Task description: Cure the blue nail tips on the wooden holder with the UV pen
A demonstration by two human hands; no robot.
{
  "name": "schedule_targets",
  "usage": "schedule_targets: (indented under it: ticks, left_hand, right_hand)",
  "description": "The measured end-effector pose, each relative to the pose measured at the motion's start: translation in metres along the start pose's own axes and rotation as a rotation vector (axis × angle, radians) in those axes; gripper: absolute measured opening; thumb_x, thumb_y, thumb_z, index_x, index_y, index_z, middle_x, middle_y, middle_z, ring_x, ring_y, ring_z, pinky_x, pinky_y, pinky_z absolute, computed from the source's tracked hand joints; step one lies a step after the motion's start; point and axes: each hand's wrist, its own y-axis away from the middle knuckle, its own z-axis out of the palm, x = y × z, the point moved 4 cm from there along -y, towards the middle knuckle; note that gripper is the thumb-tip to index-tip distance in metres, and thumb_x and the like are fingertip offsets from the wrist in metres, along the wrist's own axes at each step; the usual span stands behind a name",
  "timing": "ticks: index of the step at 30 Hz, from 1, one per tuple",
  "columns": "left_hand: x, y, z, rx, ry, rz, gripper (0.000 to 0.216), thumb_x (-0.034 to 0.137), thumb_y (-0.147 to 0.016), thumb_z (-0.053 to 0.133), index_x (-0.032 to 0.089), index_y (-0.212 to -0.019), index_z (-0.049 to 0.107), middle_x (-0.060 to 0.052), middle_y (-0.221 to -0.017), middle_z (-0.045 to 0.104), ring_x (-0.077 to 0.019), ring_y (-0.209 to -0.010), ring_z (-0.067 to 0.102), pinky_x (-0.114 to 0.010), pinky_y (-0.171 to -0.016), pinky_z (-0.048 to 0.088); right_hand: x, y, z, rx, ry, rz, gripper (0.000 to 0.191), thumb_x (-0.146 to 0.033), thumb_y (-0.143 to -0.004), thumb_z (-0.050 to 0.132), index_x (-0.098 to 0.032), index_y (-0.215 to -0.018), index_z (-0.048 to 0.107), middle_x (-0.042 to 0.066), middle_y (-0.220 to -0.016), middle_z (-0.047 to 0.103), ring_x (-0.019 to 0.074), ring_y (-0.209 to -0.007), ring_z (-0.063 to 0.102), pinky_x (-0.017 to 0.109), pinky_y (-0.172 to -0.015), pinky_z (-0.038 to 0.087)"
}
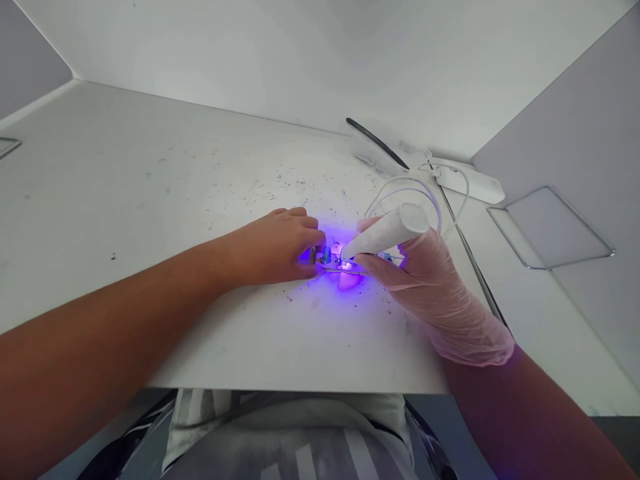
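Small piece (327,259): lies flat on the bench (150,200), right of centre, about midway between front and back edges. It is washed in violet light, so its outline is hard to read; the long axis appears to run left-right.

Left hand (273,247): bare, comes in from the left, fingertips pinched on the piece's left end, pressing it to the bench surface.

Right hand (430,280): gloved, comes in from the right, fingers wrapped around a white pen-shaped lamp (387,231). The lamp is tilted, tip down and left, butt up and right. The tip is just over the piece's right part; I cannot tell whether they touch. The piece thus lies between the two hands, the left one in contact.

Surroundings: a thin white cable (405,183) loops from the lamp's butt toward the back right corner and a white block (473,185). A dark-edged strip (376,142) lies near the back edge. A wire frame (550,230) is well apart, on the right. Dark specks (295,181) are scattered behind the hands. Nothing stands between hands and piece.
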Motion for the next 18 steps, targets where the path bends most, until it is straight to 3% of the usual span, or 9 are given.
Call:
schedule_targets:
  ticks: [12,18]
  left_hand:
    - [-0.0011,-0.0003,0.0016,0.002,-0.016,0.01,0.017,0.038,-0.091,0.067,0.022,-0.086,0.072,-0.003,-0.084,0.069,-0.0219,-0.087,0.055,-0.036,-0.081,0.04]
    - [-0.0002,-0.0002,0.0004,-0.007,-0.006,0.004,0.016,0.037,-0.09,0.068,0.022,-0.086,0.072,-0.003,-0.085,0.069,-0.0221,-0.088,0.056,-0.036,-0.082,0.041]
  right_hand:
    - [-0.0072,-0.0005,-0.0023,-0.004,-0.031,0.017,0.007,-0.029,-0.089,0.077,-0.027,-0.086,0.071,0.006,-0.087,0.065,0.0255,-0.088,0.062,0.04,-0.07,0.054]
    - [-0.0066,0.0018,-0.0028,0.005,-0.007,0.032,0.007,-0.026,-0.089,0.075,-0.027,-0.094,0.071,0.005,-0.089,0.065,0.0254,-0.09,0.062,0.04,-0.071,0.053]
